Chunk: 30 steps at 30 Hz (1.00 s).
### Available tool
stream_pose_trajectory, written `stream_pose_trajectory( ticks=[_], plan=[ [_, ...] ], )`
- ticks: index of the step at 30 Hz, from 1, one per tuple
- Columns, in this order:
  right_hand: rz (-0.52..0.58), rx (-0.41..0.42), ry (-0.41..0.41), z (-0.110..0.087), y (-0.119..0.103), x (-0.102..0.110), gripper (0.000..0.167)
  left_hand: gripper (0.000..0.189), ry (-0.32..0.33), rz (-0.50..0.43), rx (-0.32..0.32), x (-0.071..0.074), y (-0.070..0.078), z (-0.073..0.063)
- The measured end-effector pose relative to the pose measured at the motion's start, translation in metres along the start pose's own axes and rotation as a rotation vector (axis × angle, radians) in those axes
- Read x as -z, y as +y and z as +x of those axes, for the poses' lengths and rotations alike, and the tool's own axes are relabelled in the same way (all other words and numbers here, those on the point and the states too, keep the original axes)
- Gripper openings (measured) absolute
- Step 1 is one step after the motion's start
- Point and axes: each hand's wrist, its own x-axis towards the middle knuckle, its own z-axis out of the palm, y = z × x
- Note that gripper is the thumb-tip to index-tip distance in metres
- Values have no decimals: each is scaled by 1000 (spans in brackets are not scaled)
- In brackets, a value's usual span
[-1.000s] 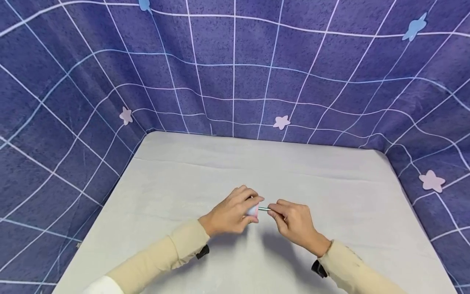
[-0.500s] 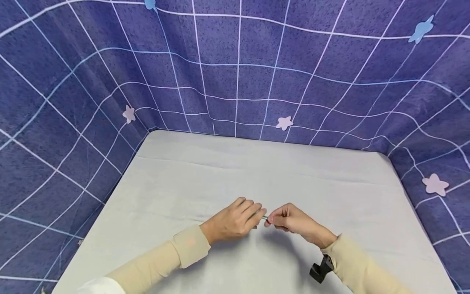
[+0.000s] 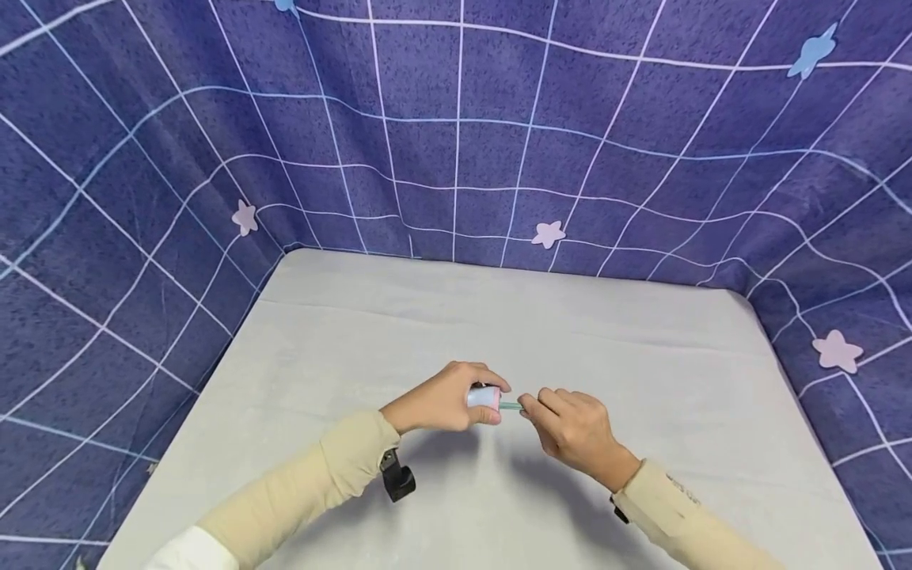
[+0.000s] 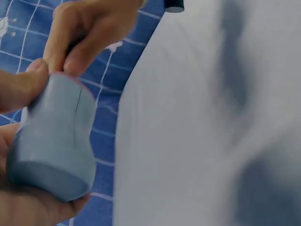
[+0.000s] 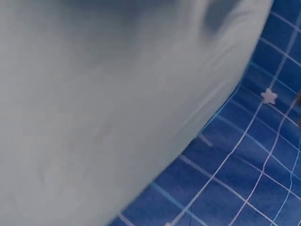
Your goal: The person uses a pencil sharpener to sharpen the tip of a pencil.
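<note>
Over the middle of the front half of the table, my left hand grips a light blue pencil sharpener with a waisted body and a pink rim. A thin green pencil sticks out of the pink end towards the right. The fingers and thumb of my right hand pinch its outer part, and its far end is hidden in that hand. In the left wrist view the rounded base of the sharpener faces the camera, with my right fingers close to its rim. The right wrist view shows neither hand clearly.
A white cloth covers the table. Dark blue grid-patterned curtains with star shapes enclose it at the back and both sides. Black wrist cameras hang under the sleeves.
Both hands have twisted back and forth at the wrists. Half a second ago my left hand covered the sharpener; now it has rolled so the sharpener shows again, while my right hand has rolled knuckles-up.
</note>
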Motion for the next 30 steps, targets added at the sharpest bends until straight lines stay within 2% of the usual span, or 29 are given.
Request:
stream_pose_trajectory(
  ticks=[1,3,7,10,12,13,15,17,18,21,24,28,30],
  plan=[
    [61,-59,-36,0,-2,2,29,37,10,40,-21,-3,0,0],
    [216,-235,-152,0,-7,7,24,42,45,148,-70,-11,0,-3],
    [638,-730,-509,7,-11,19,15,46,143,435,-251,-31,-8,-10],
    [1011,-1096,-750,13,-6,22,23,46,232,686,-437,-41,-18,-15],
    [1226,-1257,-865,14,-1,21,27,44,299,860,-572,-44,-25,-16],
    [1298,-1315,-909,14,1,20,28,43,333,933,-632,-45,-28,-16],
    [1367,-1362,-967,13,4,19,28,41,388,1031,-723,-45,-34,-16],
    [1367,-1347,-963,10,5,18,28,40,422,1071,-771,-45,-36,-13],
    [1338,-1324,-941,9,6,18,28,40,430,1071,-774,-44,-36,-12],
    [1171,-1184,-825,9,5,18,27,38,415,1007,-720,-39,-34,-7],
    [841,-898,-650,9,1,18,17,42,362,854,-587,-31,-29,-5],
    [310,-449,-356,8,-2,13,10,47,284,551,-350,-18,-19,-4],
    [140,-271,-221,7,0,10,9,48,234,396,-242,-10,-13,-3]
  ],
)
